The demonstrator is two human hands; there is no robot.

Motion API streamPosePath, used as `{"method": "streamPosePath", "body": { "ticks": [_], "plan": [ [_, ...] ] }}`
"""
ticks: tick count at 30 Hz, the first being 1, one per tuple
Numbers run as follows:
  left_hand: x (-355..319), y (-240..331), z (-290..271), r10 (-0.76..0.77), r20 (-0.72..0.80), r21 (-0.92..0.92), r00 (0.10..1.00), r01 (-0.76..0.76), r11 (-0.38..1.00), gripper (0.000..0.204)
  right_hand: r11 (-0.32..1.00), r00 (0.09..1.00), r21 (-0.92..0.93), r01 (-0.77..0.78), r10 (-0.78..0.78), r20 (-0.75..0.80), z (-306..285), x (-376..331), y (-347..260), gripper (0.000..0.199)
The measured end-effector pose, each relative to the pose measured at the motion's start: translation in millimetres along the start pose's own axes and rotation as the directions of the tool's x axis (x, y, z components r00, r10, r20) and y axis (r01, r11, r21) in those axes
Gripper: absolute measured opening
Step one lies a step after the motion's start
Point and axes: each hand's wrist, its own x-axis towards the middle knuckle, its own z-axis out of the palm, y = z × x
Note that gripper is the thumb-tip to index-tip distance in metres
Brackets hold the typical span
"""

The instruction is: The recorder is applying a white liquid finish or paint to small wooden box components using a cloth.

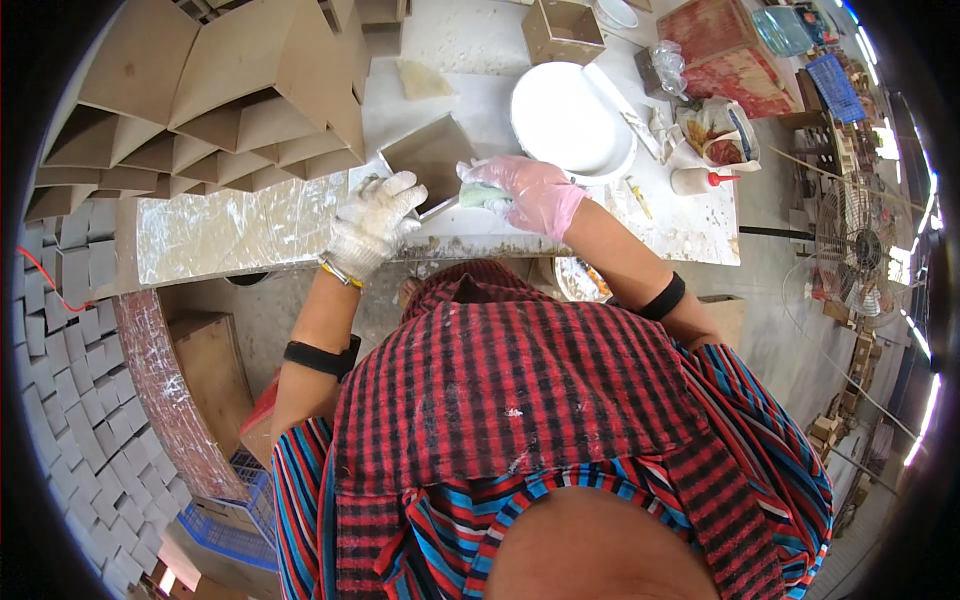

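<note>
A small open wooden box (432, 148) sits tilted at the near edge of the worktable, its inside facing up. My left hand (372, 222), in a white knit glove, is closed on the box's near left wall. In a thin pink plastic glove, my right hand (528, 192) presses a pale green sponge or cloth (484, 195) to the right side of the box. Its fingers are wrapped round that pad. Just beyond my right hand stands a wide white tub (568, 118) of white paste or paint, with a flat white strip (622, 112) lying over its rim.
Unfinished wooden boxes (235, 75) are stacked at the left of the table. A red-capped bottle (698, 180), a small brush (640, 198) and a bag (722, 135) lie right of the tub. Another box (562, 32) stands behind it. A floor fan (862, 245) is farther right.
</note>
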Motion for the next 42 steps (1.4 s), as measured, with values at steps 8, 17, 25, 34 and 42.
{"method": "streamPosePath", "body": {
  "ticks": [8,17,25,34,42],
  "plan": [
    [8,2,-1,0.053,-0.005,0.103,0.999,-0.052,0.993,0.044,0.884,0.862,0.465,-0.052,0.275,-0.426,8,-11,37,0.048],
    [29,22,-34,-0.054,0.101,-0.17,0.993,0.071,0.983,0.034,0.86,0.753,0.455,-0.23,0.453,-0.477,-15,-44,71,0.045],
    [42,48,-71,-0.335,0.07,-0.685,0.94,0.289,0.669,0.029,0.763,0.687,0.612,-0.207,0.559,-0.464,-21,-50,59,0.043],
    [38,36,-60,-0.446,0.067,-0.721,0.892,0.353,0.597,0.029,0.789,0.65,0.513,-0.338,0.59,-0.48,-5,-51,77,0.044],
    [47,54,-65,-0.556,0.081,-0.73,0.827,0.429,0.532,0.027,0.699,0.627,0.153,-0.698,0.701,-0.34,-13,-45,102,0.041]
  ]
}}
